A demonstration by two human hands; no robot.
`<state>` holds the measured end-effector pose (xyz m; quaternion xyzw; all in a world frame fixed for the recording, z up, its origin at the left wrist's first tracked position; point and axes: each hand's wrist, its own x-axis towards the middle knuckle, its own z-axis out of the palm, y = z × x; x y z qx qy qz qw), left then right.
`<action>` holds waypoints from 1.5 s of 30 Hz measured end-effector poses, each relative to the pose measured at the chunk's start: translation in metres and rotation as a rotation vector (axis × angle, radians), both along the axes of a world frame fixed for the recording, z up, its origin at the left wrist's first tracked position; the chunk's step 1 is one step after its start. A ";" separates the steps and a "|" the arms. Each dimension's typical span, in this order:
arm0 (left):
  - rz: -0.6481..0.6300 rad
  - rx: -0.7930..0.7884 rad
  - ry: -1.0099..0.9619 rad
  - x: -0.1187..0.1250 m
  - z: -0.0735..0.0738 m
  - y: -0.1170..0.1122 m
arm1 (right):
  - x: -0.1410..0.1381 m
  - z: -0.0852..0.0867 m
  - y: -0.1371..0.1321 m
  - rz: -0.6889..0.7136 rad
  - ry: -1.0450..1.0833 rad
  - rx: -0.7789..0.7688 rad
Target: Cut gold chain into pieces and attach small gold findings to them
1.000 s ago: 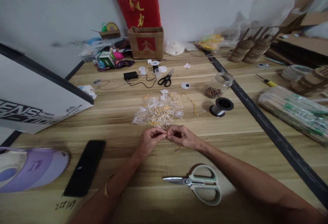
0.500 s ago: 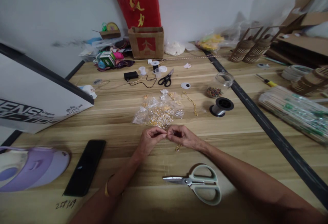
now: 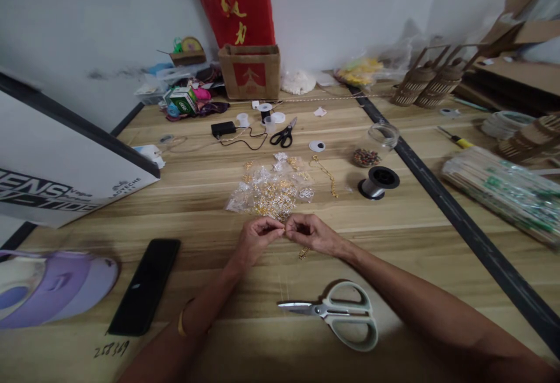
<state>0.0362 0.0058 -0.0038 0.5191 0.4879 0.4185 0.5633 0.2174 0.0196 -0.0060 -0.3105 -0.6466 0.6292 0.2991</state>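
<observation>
Gold chain (image 3: 304, 253) is showing just under the right hand (image 3: 311, 234), near the middle of the wooden surface (image 3: 420, 243); the hand is hiding part of it. Left hand (image 3: 261, 238) and right hand are meeting tip to tip, fingers drawn in narrow, seemingly pinching a small piece (image 3: 284, 229) too tiny to identify. Both forearms are lying low, probably to steady so fine a grip.

Just beyond the fingertips, clear packets of gold and silver findings (image 3: 275, 193) are spreading in a heap, likely kept there for easy picking. Another gold chain (image 3: 326, 177) is lying beside them, toward the surface's right edge, with a wire spool (image 3: 378, 183) and a bead jar (image 3: 381, 136) standing farther that way.

Nearer the front edge, pale-handled scissors (image 3: 352, 316) are resting with handles toward the right arm, perhaps for quick reach. A dark phone (image 3: 146, 286) and a purple visor (image 3: 83, 286) are occupying the front left corner, well apart from the fingers. Toward the back edge, black scissors (image 3: 285, 136) are lying, and a paper bag (image 3: 250, 73) is standing by the wall.
</observation>
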 end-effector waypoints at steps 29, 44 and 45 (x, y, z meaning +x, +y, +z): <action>-0.009 0.010 0.020 0.000 0.003 -0.001 | 0.000 -0.001 0.000 -0.001 -0.012 0.014; -0.004 0.003 0.024 0.000 0.002 0.000 | 0.001 0.001 0.000 0.006 -0.020 0.015; -0.003 -0.001 0.021 0.000 0.002 0.000 | 0.001 0.001 0.000 0.006 -0.022 0.015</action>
